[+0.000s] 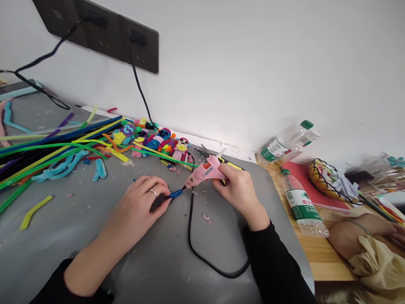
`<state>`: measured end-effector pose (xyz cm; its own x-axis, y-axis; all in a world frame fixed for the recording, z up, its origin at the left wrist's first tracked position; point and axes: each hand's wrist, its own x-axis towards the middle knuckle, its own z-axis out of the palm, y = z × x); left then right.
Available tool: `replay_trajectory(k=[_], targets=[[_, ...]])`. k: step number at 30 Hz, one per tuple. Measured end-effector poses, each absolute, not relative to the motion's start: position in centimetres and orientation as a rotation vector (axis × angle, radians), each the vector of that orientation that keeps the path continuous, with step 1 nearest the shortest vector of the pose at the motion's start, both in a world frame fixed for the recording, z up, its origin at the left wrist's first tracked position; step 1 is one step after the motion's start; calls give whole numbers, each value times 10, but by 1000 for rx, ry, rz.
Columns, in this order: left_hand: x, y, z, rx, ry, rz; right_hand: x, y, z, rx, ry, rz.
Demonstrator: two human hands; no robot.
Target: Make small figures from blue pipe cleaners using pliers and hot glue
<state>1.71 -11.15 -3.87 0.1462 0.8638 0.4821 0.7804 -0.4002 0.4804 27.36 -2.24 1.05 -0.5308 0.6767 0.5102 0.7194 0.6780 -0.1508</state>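
Blue piece (176,194): over the table (158,261), pinched in the left hand's (147,196) grip, one end hidden there.
Glue gun (205,173): right hand's (237,188) grip clamped on it (partly covered); nozzle (184,188) beside blue piece, contact unclear.
Basket (314,174): white paper strips (346,184) inside, blurred.
Near bottle (305,204): contents hard to make out.
Table edge: between right sleeve (275,266) and near bottle.

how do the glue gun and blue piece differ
The glue gun is much bigger than the blue piece. The glue gun is pink, the blue piece deep blue. The glue gun is in the right hand, the blue piece in the left hand. Both are held over the gray mat.
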Motion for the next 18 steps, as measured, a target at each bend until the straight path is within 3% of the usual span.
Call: replay_trajectory(k=[7,18], targets=[[17,-111,-40,2309,1643,1099,279,-21,16,-1104,-2335,-42],[13,-110,-45,2258,1628,1146,316,11,10,-1785,-1731,-32]])
